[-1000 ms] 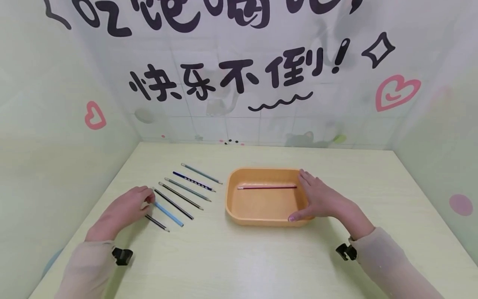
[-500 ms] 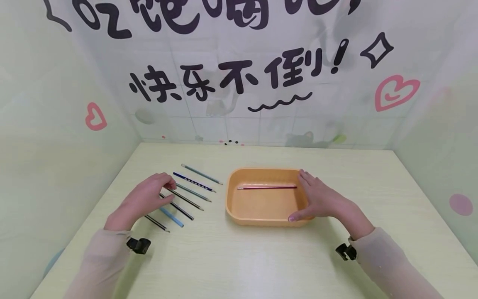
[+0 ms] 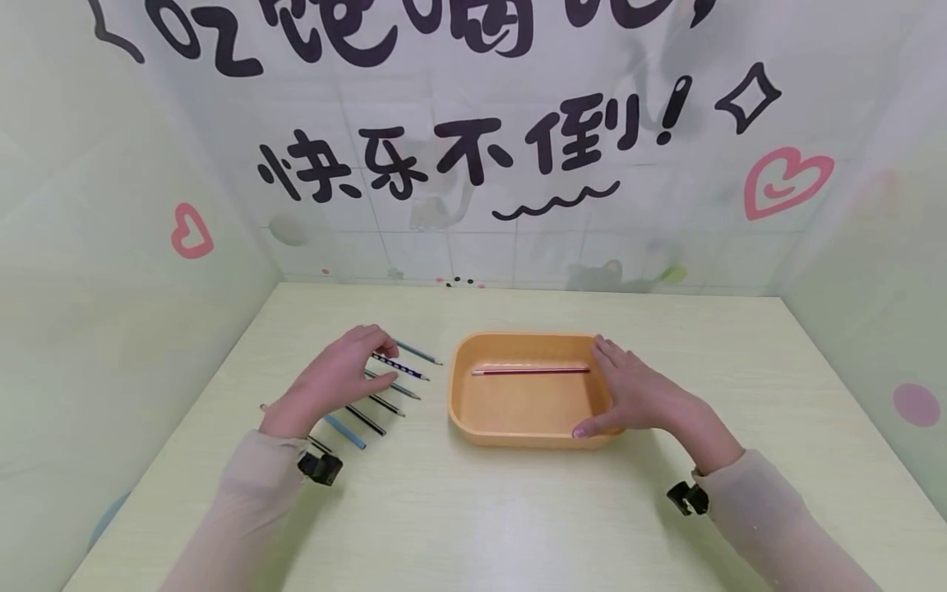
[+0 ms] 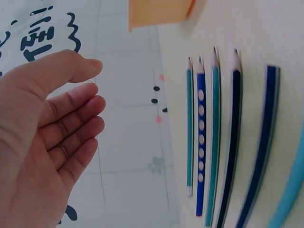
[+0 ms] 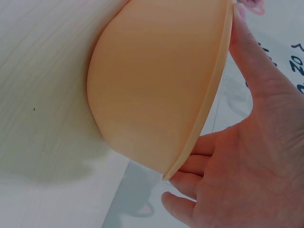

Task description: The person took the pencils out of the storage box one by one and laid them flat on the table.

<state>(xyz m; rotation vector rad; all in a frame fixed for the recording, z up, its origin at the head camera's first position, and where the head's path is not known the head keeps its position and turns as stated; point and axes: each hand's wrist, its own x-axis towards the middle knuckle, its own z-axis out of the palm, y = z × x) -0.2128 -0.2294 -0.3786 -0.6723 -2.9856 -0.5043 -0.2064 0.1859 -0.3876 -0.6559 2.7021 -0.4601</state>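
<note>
Over the row of pencils hangs my left hand (image 3: 344, 366), fingers gently curved with nothing held. It overlaps the rear ends of a dark blue pencil with pale dots (image 3: 401, 367) and a teal pencil (image 3: 419, 353) in the head view. The left wrist view shows a gap between thumb and fingertips, the dotted pencil (image 4: 201, 137) lying apart from them. My right hand (image 3: 651, 390) rests spread across the right end of an orange tray (image 3: 510, 440), thumb on its front rim, fingers at the far corner. Inside lies a dark red pencil (image 3: 528, 372).
Several more pencils lie slanted side by side, including a dark one (image 3: 366, 419) and a light blue stick (image 3: 345, 432). A pale table (image 3: 488, 526) bears everything, and a printed backdrop (image 3: 473, 247) stands behind. Each sleeve has a black clip (image 3: 321, 469) at the wrist.
My left hand has moved right and away from me, from the near pencils to above the dotted one. The right hand, tray and red pencil have stayed put.
</note>
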